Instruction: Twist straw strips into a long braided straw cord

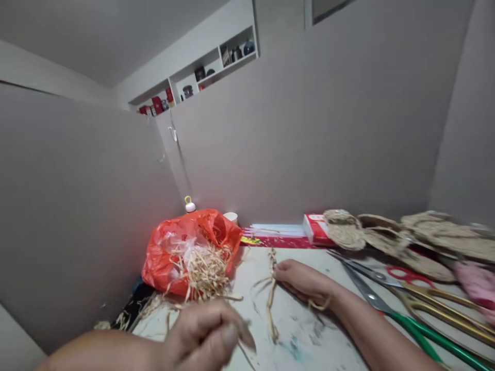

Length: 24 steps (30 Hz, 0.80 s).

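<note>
Fingers of the right hand, right of center, pinch a knotted straw strand on the worktop; the left hand, bottom center, curls, its grip unclear. Straw spills from a red plastic bag, lower left.

The left hand and right hand are bare, as are both forearms, with a pale thumbnail on the blurred left one and a thin, straw-coloured strand by the right wrist.
</note>
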{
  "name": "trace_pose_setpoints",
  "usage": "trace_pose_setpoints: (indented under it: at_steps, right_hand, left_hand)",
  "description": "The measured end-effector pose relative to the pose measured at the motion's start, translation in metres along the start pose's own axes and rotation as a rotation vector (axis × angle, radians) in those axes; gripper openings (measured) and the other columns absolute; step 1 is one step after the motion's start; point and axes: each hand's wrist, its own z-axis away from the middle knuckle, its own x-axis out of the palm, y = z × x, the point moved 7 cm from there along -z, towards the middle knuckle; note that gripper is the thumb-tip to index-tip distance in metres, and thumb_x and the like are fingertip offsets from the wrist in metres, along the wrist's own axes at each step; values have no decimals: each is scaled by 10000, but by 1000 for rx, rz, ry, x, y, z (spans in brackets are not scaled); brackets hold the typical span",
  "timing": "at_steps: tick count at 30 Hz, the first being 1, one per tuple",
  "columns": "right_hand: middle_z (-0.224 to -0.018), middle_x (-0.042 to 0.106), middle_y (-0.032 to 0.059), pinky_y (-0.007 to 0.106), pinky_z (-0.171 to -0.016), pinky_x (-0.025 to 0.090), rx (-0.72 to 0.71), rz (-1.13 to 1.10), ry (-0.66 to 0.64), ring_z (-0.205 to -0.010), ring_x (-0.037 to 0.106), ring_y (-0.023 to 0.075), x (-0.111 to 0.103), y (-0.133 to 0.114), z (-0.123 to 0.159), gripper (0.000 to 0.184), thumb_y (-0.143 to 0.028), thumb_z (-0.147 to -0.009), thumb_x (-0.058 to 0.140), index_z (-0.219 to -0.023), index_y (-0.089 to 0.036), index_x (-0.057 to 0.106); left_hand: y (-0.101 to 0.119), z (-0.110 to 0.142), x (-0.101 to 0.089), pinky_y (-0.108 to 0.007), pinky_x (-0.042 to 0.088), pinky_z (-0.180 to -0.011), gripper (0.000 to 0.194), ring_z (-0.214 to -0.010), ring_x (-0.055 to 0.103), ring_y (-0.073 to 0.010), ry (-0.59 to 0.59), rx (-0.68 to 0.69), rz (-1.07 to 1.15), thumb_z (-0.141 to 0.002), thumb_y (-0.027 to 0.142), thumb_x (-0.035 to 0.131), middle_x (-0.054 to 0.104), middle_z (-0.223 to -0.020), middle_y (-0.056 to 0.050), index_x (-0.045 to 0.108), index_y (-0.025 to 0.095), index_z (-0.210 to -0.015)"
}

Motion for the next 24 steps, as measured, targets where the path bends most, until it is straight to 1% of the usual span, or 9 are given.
trace_pose_setpoints:
  at_steps: [1,3,6,10,14,16,20,21,24]
  right_hand:
    - [-344,272,-84,198,-333,121,17,-5,3,-285,194,39,-1,2,0,328,-97,-782,438,-477,-186,357]
    - [-344,283,-85,200,-328,134,51,-16,6,-286,199,44,-2,6,-1,312,-111,-782,452,-492,-188,364]
    - [-340,279,-89,204,-323,135,78,-40,7,-287,193,47,-3,9,-2,305,-144,-789,469,-507,-194,363]
    - [-360,278,-98,203,-329,127,87,-68,-9,-302,185,40,-4,9,-1,310,-206,-801,496,-524,-197,358]
    - [-404,280,-105,198,-336,138,90,-79,-58,-325,184,35,1,9,1,301,-275,-801,507,-552,-200,356]
    - [-423,273,-109,195,-338,129,98,-83,-88,-334,177,34,4,12,2,294,-325,-794,515,-576,-203,359]
    - [-456,271,-116,185,-346,112,126,-148,-105,-358,157,28,4,20,1,332,-426,-726,592,-616,-205,369]
    - [-455,271,-116,183,-348,112,134,-154,-105,-361,157,28,4,21,1,342,-439,-717,601,-619,-205,371]
    - [-448,285,-110,181,-352,113,157,-145,-99,-359,173,29,3,23,2,350,-444,-718,607,-619,-205,372]
  left_hand:
    - [-5,-9,-3,-201,379,-432,232,-499,470,-90,16,-35,88,-922,428,386,474,-609,14,543,283,-1010]
    - [-18,-26,-7,-149,229,-363,226,-382,258,-45,10,-128,330,-903,456,425,299,-495,86,474,240,-947]
    - [-38,-48,-9,-142,193,-311,283,-332,209,-33,-39,-251,459,-844,475,524,336,-460,115,402,221,-862]
    - [-61,-71,-22,-155,278,-319,288,-356,384,-44,-27,-379,383,-761,417,623,564,-574,37,455,185,-773]
    - [-77,-93,-36,-179,360,-408,196,-495,500,-78,33,-473,314,-690,316,662,582,-639,7,565,150,-727]
    - [-79,-107,-43,-205,390,-469,143,-478,459,-70,52,-465,156,-703,284,636,540,-576,29,606,144,-691]
    - [-64,-135,-53,-206,340,-511,49,-537,470,-79,37,-264,-416,-678,142,618,572,-575,18,658,143,-648]
    - [-61,-139,-53,-205,339,-515,47,-552,484,-83,23,-255,-472,-672,128,622,586,-586,13,661,144,-651]
    - [-62,-145,-45,-195,341,-478,69,-496,469,-72,-98,-347,-263,-708,135,605,608,-592,7,619,143,-641]
